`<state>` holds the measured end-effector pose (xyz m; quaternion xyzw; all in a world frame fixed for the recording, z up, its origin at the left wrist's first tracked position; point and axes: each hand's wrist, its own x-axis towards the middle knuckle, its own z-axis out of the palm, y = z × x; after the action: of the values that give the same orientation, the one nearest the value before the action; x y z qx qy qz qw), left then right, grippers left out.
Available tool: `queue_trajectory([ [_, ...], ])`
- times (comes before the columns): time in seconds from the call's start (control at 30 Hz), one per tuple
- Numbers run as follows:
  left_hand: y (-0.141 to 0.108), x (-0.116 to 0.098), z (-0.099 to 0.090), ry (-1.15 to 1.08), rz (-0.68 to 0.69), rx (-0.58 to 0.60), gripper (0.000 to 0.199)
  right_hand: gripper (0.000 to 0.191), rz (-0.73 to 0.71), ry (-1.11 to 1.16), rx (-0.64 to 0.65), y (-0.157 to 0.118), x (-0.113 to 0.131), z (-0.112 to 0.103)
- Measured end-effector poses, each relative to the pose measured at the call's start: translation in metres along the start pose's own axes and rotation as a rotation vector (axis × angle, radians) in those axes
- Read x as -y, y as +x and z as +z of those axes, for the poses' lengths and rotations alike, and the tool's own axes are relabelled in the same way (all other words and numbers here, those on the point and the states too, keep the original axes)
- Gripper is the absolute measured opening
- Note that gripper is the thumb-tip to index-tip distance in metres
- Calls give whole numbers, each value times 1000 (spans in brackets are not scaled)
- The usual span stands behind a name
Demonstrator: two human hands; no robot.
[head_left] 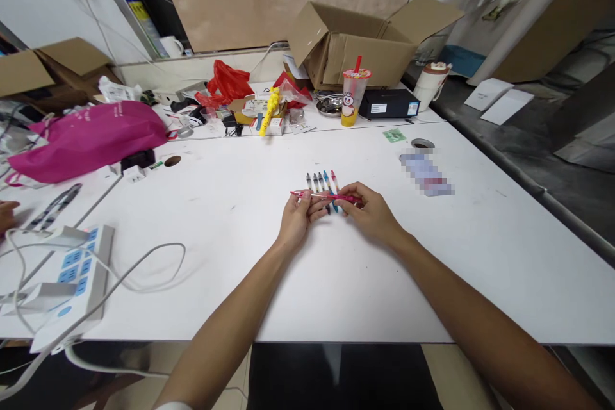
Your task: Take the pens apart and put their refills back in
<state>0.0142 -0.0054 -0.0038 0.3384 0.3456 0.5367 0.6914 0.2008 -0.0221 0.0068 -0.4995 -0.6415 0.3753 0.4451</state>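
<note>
A slim pink-red pen [319,195] lies crosswise between my two hands above the table. My left hand [294,223] pinches its left part with thumb and fingers, the pointed end sticking out to the left. At the other end my right hand [372,213] grips the darker red barrel. Just behind my hands, several pens lie side by side in a row: dark-tipped pens [315,179], a blue pen [326,177] and a pink pen [333,175]. My fingers partly cover the lower ends of that row.
A power strip [106,256] with looping white cables occupies the left front, near another person's hand [6,215]. Behind it lies a magenta bag [100,134]. Along the back stand a drink cup [354,93], a black box [390,104] and an open carton [365,54]; a tape roll [423,143] lies right.
</note>
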Motion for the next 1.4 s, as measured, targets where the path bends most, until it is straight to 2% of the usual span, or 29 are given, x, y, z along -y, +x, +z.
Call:
queue_trajectory([
  [0.1, -1, -2, 0, -5, 5, 36, 29, 37, 78, 16, 40, -1, -1, 2],
  [0.2, 0, -4, 0, -13, 13, 33, 27, 35, 28, -2, -16, -1, -2, 5],
  [0.3, 2, -5, -1, -40, 32, 10, 26, 34, -19, 87, -54, 1, -4, 6],
  [0.4, 2, -6, -2, -50, 32, 22, 26, 34, 9, 91, -36, 1, -3, 5],
  [0.53, 2, -7, -2, -35, 3, 53, 29, 45, 67, 13, 20, -1, 2, 4],
  [0.67, 2, -7, -1, -49, 33, 22, 26, 32, -3, 27, 5, -1, 3, 6],
  [0.83, 2, -8, -1, -27, 27, -4, 26, 29, 22, 1, -2, -1, 3, 5],
  [1.4, 2, -7, -2, 35, 77, 6, 31, 40, 68, -44, 74, -4, 5, 5],
])
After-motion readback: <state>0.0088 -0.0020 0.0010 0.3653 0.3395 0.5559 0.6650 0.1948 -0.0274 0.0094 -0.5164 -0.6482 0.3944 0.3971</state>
